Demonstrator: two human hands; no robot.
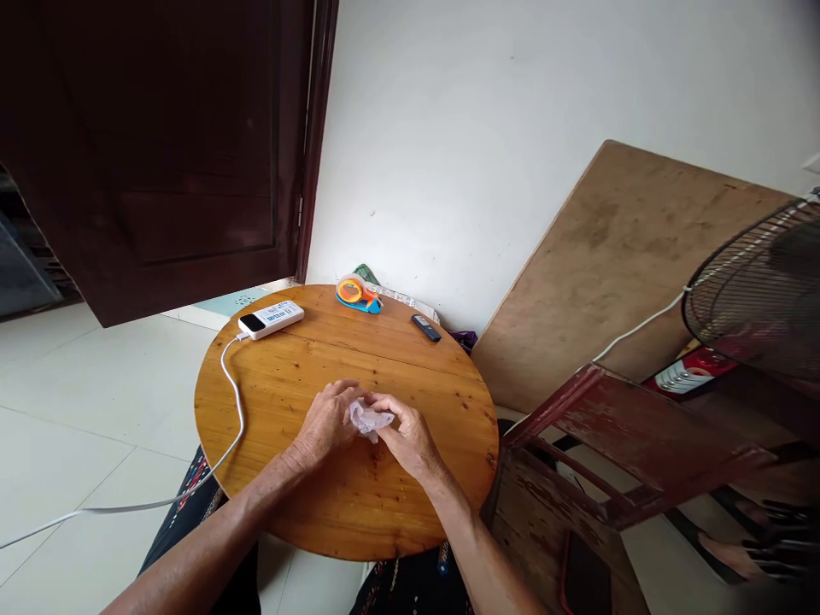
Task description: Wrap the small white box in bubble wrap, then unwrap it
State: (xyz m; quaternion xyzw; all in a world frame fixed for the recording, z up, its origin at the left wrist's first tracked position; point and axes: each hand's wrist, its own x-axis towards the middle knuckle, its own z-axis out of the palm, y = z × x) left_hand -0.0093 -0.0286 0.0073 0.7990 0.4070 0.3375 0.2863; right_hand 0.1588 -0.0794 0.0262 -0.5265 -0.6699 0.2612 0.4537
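A crumpled, translucent whitish plastic wrapper sits just in front of the centre of the round, knotty pine worktop. The left hand and right hand meet over it, fingers curled, both pinching the wrapper. At 11 o'clock lies a white power bank with its cable; at 12, an orange-blue tape dispenser; at 1, a dark lighter-shaped thing.

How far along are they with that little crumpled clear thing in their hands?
Nothing looks finished yet. Both the left hand and right hand pinch a crumpled clear plastic piece above the round wooden table. The tape dispenser lies untouched at the far edge.
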